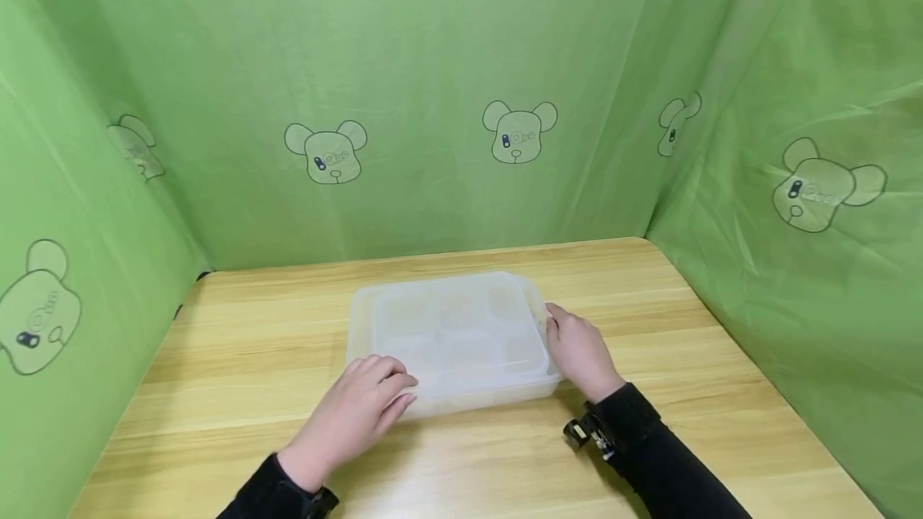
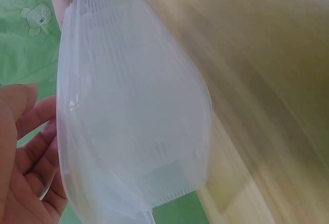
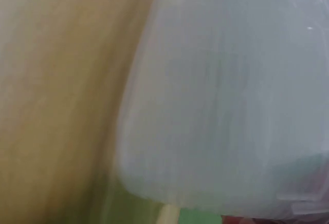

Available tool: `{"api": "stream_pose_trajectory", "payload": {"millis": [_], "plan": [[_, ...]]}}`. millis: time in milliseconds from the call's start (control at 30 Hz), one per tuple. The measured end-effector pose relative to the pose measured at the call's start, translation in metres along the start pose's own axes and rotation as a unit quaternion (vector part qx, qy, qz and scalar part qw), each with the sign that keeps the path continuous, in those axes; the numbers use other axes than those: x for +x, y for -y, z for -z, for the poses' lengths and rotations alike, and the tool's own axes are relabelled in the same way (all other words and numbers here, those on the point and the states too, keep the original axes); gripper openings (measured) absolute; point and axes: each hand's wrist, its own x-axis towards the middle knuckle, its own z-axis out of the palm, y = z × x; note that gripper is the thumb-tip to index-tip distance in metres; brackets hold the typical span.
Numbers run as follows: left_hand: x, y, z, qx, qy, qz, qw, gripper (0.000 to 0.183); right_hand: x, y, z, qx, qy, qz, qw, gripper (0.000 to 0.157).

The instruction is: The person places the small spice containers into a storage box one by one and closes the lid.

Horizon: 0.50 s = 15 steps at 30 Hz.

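Note:
A translucent white plastic box (image 1: 461,403) with its lid (image 1: 447,327) on lies flat on the wooden table. Through the lid, several pale rounded compartments show faintly. My left hand (image 1: 360,407) is at the box's near left corner, fingers loosely bent and touching the lid's rim. In the left wrist view, its thumb stands apart from the box (image 2: 139,90). At the right end, my right hand (image 1: 582,351) grips the box's edge, with some fingers hidden. The right wrist view shows the box's side wall (image 3: 221,95), blurred.
The light wooden table (image 1: 238,375) extends around the box. Green cloth walls (image 1: 433,38) with printed bear heads enclose its back and both sides. A black wrist strap with a small device (image 1: 594,431) sits on the right wrist.

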Motion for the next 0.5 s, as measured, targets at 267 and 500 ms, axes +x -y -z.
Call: {"api": "stream_pose_trajectory", "payload": {"millis": [267,500], "plan": [[0.0,0.009,0.01,0.028,-0.038,0.052,0.9975,0.014,0.004,0.001,0.006,0.012,0.025,-0.014,1.0,0.039],[0.003,0.017,0.018,0.044,-0.083,0.104,0.9902,0.012,0.007,0.004,0.012,0.013,0.015,-0.009,1.0,0.037]]}}
